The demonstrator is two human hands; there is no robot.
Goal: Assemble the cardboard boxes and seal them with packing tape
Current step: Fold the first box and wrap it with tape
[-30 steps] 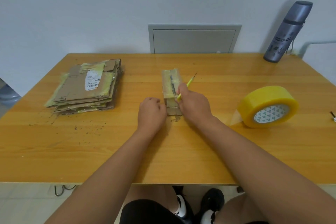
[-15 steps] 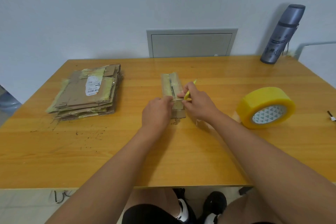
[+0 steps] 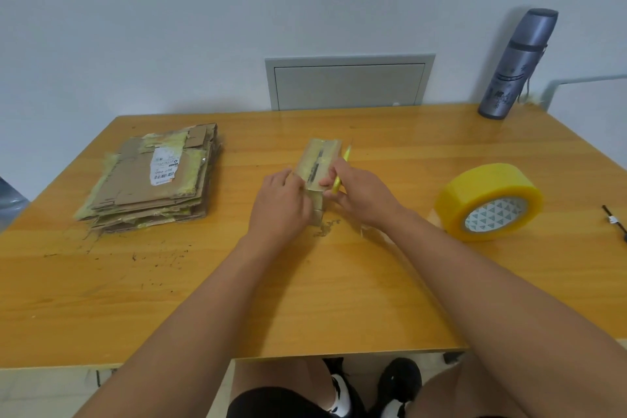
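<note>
We are steadying a small cardboard box [image 3: 317,176] in the middle of the surface [image 3: 305,299], to the left of the tape roll [image 3: 488,202], with our left hand [image 3: 280,205] pressing curled fingers against its left side and our right hand [image 3: 361,193] touching its right side while gripping a thin yellow tool [image 3: 341,170]. The box is looking light, hollow and easily crushed, its taped top probably slick, so we are judging the stiff side walls and edges the best places to hold. It is sitting directly between both grips, touching each.
</note>
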